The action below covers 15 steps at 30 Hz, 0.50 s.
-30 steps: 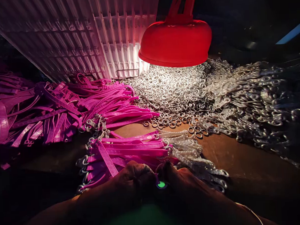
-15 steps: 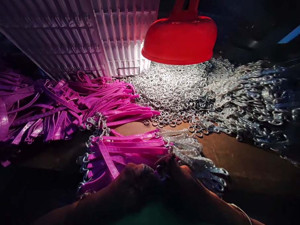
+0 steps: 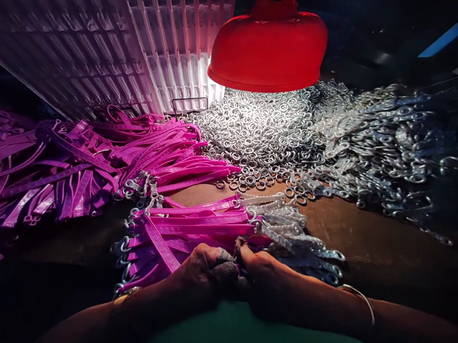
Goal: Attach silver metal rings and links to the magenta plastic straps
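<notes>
Left hand [image 3: 205, 266] and right hand [image 3: 259, 270] together, nearside of flat magenta leather-look strap bundle [image 3: 204, 227]; whether clamped, can't tell. Silvery metal rings [image 3: 261, 127] heaped beyond bundle.

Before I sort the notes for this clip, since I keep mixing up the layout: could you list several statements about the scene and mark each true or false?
1. The left grip and right grip are close together. True.
2. The lamp hangs above a brightly lit pile of metal rings. True.
3. The lamp's shade is blue. False: it is red.
4. The ring pile is at the far left of the view. False: the large heap of pink straps is there, and the rings lie to its right.
5. A bangle is on the right arm. True.
</notes>
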### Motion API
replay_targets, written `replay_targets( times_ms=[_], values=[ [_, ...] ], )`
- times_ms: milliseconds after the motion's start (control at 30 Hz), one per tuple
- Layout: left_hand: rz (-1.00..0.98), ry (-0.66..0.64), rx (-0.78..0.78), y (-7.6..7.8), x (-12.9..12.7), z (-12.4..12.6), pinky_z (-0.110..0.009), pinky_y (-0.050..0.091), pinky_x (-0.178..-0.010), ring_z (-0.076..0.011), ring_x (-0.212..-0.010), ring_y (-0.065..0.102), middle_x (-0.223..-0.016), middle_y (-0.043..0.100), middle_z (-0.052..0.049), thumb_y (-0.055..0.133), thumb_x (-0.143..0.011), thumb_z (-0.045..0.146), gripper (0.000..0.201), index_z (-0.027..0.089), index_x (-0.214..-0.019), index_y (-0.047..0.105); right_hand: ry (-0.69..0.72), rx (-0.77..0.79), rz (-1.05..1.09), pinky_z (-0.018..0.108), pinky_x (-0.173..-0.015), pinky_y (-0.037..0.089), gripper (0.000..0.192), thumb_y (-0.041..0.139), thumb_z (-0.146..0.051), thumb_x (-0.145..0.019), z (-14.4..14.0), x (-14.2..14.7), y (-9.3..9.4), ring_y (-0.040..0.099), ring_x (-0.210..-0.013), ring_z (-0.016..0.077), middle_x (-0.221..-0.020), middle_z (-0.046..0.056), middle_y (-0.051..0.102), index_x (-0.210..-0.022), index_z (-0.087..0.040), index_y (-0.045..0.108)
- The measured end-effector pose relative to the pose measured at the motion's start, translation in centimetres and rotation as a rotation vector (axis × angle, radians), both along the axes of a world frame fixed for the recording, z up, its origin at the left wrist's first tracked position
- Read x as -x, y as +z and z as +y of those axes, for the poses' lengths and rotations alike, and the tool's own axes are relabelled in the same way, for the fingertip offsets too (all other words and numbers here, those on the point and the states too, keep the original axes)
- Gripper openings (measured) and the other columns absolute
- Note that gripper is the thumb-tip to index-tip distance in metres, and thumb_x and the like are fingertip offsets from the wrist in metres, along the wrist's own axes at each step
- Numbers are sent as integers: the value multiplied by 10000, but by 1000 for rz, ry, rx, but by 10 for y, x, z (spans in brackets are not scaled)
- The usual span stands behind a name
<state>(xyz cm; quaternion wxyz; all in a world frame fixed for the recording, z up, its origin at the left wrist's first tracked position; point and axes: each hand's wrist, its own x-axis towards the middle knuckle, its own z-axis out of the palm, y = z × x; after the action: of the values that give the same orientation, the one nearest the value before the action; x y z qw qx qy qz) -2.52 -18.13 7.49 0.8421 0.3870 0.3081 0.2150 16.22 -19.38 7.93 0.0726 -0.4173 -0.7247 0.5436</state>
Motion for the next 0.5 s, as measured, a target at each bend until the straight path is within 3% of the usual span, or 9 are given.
replay_targets(
  times_ms=[100, 333, 500],
  values=[
    [51, 7, -35, -5, 0, -1, -200, 314, -479, -69, -512, 401, -561, 460, -1, 612, -801, 481, 447, 110, -575, 507, 100, -48, -67, 238, -414, 270, 219, 465, -79, -745, 2, 6, -3, 376, -501, 91, -698, 25, 549, -955, -123, 509],
    [60, 20, 109, 1, -6, 5, -202, 302, -487, -69, -514, 401, -568, 450, 9, 619, -775, 520, 460, 123, -586, 482, 85, -142, -28, 246, -453, 306, 163, 432, -82, -820, 11, 6, 9, 434, -545, 101, -741, 31, 577, -950, -154, 499],
    [296, -67, -104, 13, 19, 27, -204, 227, -439, -53, -474, 313, -535, 379, 49, 590, -803, 490, 408, 129, -627, 516, 29, -208, -47, 214, -553, 346, 56, 472, -152, -872, 13, -8, 11, 452, -641, 88, -827, 21, 575, -927, -155, 478]
  ],
)
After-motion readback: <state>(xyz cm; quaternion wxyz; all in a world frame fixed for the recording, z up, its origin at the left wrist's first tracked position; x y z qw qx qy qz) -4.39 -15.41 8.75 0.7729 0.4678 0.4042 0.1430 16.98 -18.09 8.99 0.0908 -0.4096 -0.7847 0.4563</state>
